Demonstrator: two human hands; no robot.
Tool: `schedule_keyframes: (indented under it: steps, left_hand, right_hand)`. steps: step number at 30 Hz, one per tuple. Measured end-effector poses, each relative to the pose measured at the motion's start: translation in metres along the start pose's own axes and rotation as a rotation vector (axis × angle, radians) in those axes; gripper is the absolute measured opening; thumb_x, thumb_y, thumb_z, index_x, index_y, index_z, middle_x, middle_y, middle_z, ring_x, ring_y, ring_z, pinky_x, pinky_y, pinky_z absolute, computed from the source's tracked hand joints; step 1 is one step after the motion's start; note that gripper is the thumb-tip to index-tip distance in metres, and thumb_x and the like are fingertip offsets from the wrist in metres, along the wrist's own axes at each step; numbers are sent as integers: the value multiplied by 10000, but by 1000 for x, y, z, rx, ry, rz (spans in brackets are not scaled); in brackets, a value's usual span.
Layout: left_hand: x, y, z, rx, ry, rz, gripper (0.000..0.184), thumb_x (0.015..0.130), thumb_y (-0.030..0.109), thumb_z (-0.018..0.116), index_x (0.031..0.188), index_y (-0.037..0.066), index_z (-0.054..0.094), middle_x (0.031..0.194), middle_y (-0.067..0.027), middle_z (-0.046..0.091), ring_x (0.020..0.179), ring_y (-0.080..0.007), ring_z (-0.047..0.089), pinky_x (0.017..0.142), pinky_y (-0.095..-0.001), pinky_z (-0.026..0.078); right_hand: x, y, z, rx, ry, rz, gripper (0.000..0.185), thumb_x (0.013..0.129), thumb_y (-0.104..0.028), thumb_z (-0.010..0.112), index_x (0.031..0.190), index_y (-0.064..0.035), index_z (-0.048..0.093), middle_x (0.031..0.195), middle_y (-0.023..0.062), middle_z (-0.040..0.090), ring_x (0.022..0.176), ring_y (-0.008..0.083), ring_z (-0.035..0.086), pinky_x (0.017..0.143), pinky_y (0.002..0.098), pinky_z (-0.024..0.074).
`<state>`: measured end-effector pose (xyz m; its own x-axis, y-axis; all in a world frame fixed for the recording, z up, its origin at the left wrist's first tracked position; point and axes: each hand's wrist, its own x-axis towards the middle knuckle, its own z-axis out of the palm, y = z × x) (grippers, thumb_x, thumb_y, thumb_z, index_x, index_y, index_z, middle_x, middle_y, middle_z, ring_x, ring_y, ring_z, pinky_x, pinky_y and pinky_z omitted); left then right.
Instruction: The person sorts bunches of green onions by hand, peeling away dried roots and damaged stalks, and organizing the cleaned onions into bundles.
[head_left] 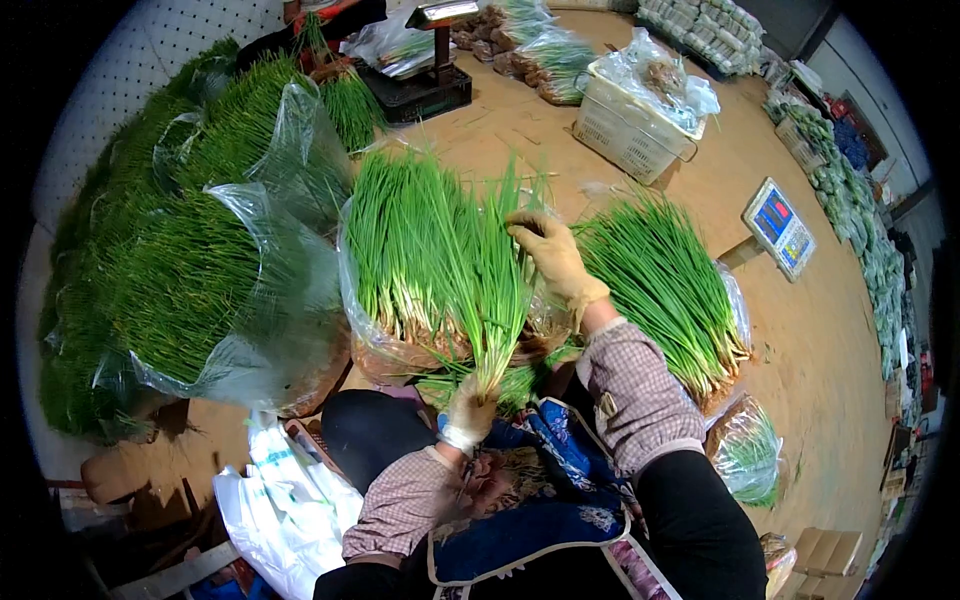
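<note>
A bunch of green onions stands upright in front of me, its pale root ends down. My left hand, in a light glove, is closed around the bottom of the bunch. My right hand, also gloved, is at the right edge of the leaves, fingers bent toward them; whether the fingertips pinch a leaf is too small to tell. Just behind and left is a larger pile of green onions in clear plastic. Another pile lies to the right, roots toward the lower right.
Big plastic-wrapped stacks of greens fill the left. White plastic bags hang at lower left. Farther back are a dark scale and a white crate. A scale display stands right, a bagged bunch below it.
</note>
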<state>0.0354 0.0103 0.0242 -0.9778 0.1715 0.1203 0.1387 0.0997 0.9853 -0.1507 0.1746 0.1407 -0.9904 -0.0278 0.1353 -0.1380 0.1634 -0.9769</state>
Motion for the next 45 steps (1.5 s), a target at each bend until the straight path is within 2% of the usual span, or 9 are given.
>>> schedule_keyframes:
  steps: [3, 18, 26, 29, 35, 39, 41, 43, 45]
  left_hand:
    - [3, 8, 1, 184, 77, 129, 219, 779, 67, 573, 997, 66, 552, 839, -163, 544, 777, -340, 546, 633, -362, 440]
    - [-3, -16, 5, 533, 42, 176, 192, 849, 194, 532, 977, 51, 523, 851, -77, 514, 797, -237, 522, 680, -337, 417]
    - [-2, -15, 0, 490, 58, 312, 393, 725, 40, 556, 1110, 48, 480, 901, -154, 570, 755, -366, 568, 617, -407, 468]
    - [0, -9, 1, 479, 102, 325, 213, 826, 179, 548, 980, 38, 510, 808, -146, 514, 714, -339, 529, 594, -401, 429]
    - [2, 11, -1, 511, 3, 176, 249, 837, 207, 538, 984, 11, 496, 800, -157, 497, 704, -340, 520, 594, -398, 426]
    - [1, -8, 6, 626, 14, 192, 278, 846, 226, 529, 1006, 3, 493, 845, -147, 534, 749, -302, 556, 646, -377, 437]
    - [3, -12, 10, -1178, 26, -364, 317, 846, 261, 533, 1017, -6, 513, 940, -134, 582, 807, -236, 580, 719, -350, 440]
    - [0, -25, 2, -861, -43, -249, 324, 851, 271, 527, 1016, -8, 529, 978, -127, 589, 825, -209, 579, 745, -338, 437]
    - [-2, -19, -4, -550, -117, -168, 307, 886, 264, 495, 978, -20, 569, 965, -122, 610, 798, -177, 574, 763, -305, 434]
  right_hand:
    - [17, -6, -5, -297, -54, 65, 267, 787, -153, 604, 971, 41, 618, 784, 61, 612, 719, 111, 547, 644, 238, 436]
    - [50, 23, -9, -168, -139, 480, 250, 747, -183, 654, 848, 44, 625, 671, 67, 621, 546, 142, 539, 497, 295, 420]
    - [52, 23, -8, -150, -116, 604, 216, 775, -118, 614, 889, 65, 603, 714, 90, 632, 576, 185, 563, 525, 303, 441]
    - [51, 30, -15, -812, -365, -170, 238, 776, -119, 620, 902, 80, 592, 743, 107, 632, 604, 179, 561, 534, 302, 443]
    - [51, 14, -5, -41, -121, 636, 286, 726, -112, 657, 952, 51, 593, 848, 173, 644, 723, 243, 625, 599, 337, 474]
    - [49, 16, -6, -393, -72, 378, 249, 763, -190, 633, 915, 4, 601, 753, 136, 600, 660, 241, 583, 589, 357, 449]
    - [51, 22, -9, -669, -37, 146, 254, 796, -242, 620, 868, 1, 596, 604, 83, 569, 532, 189, 545, 525, 333, 425]
    - [60, 27, -13, -1072, 213, -311, 222, 800, -220, 598, 887, -16, 585, 659, 115, 587, 612, 221, 586, 596, 345, 450]
    - [67, 3, -29, -993, 264, -193, 208, 793, -231, 588, 887, -46, 592, 788, 150, 599, 742, 297, 577, 665, 377, 450]
